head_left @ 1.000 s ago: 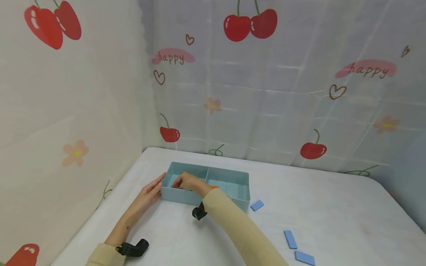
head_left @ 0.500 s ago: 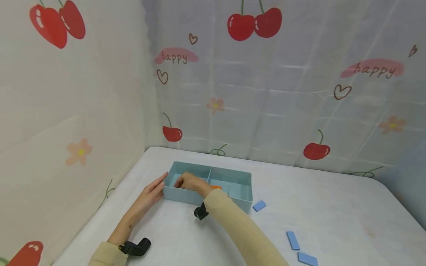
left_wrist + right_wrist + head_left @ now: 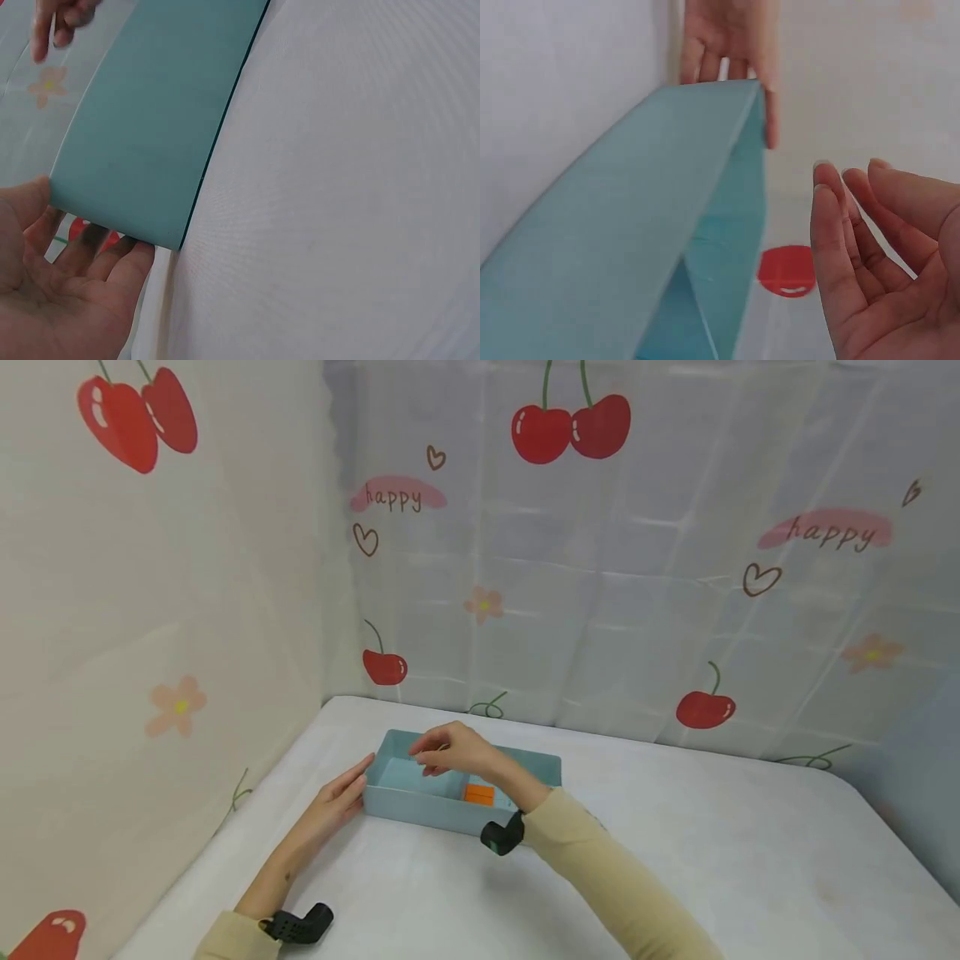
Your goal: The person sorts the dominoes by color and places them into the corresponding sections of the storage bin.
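A light teal divided box [image 3: 427,810] sits on the white-covered table. The fingers of my left hand [image 3: 337,793] lie nearly straight against its left end, and in the left wrist view the thumb touches its upper edge. Above the left compartment is my right hand [image 3: 457,750], with loosely bent fingers. Nothing shows between the thumb and fingers of that right hand [image 3: 889,247] in the right wrist view. Orange blocks [image 3: 480,795] lie inside the box, just right of its divider. My right forearm hides part of the right compartment.
White cloth [image 3: 405,893] covers the table. Curtains with printed cherries [image 3: 570,431] stand behind it and along the left. The right sleeve [image 3: 615,877] covers the area where blue pieces lay in the earlier frames.
My right hand has lifted out of the left compartment and moved up and right, its fingers spreading. More of the orange blocks shows. The blue pieces are now hidden. My left hand stays put.
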Available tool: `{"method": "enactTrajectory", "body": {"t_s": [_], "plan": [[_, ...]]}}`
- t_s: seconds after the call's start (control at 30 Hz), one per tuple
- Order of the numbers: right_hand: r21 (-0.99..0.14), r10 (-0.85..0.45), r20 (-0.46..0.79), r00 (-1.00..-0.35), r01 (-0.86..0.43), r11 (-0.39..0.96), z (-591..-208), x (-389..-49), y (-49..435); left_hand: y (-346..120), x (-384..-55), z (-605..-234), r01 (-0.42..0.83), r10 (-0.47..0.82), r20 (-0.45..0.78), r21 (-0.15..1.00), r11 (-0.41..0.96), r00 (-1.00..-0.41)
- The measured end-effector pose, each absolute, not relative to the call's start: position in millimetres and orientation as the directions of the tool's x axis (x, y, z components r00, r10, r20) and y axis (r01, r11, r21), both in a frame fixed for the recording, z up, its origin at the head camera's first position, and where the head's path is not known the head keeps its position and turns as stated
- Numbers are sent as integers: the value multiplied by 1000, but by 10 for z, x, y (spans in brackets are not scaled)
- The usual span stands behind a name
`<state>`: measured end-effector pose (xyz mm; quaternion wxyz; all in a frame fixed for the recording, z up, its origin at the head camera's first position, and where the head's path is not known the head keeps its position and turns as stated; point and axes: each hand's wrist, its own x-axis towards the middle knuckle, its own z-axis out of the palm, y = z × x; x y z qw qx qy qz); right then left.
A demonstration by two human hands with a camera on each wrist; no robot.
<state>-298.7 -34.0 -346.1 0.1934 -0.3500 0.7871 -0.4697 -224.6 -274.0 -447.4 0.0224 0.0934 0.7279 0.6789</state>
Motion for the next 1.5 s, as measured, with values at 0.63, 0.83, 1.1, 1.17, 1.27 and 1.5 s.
{"method": "enactTrajectory", "body": {"t_s": [0.63,0.83,1.1,1.17,1.27,1.5], "plan": [[-932,-515,11,-857,-195,304,-3790,-2858,1761,-2802,-2257,-4426,127,168,113,989,77,-979],[-915,-362,-100,-927,-57,399,-4118,-2920,1984,-2792,-2272,-4426,125,169,111,990,72,-979],[-826,-380,-134,-915,-109,553,-4294,-2899,1960,-2778,-2248,-4469,106,163,94,992,63,-982],[-819,-438,-119,-891,-161,551,-4303,-2904,1957,-2772,-2247,-4477,103,165,92,993,56,-982],[-824,-525,-95,-846,-229,518,-4326,-2916,1956,-2759,-2248,-4486,98,164,90,994,44,-982],[-805,-583,-42,-811,-318,501,-4360,-2921,1949,-2746,-2244,-4482,96,162,87,994,47,-983]]}}
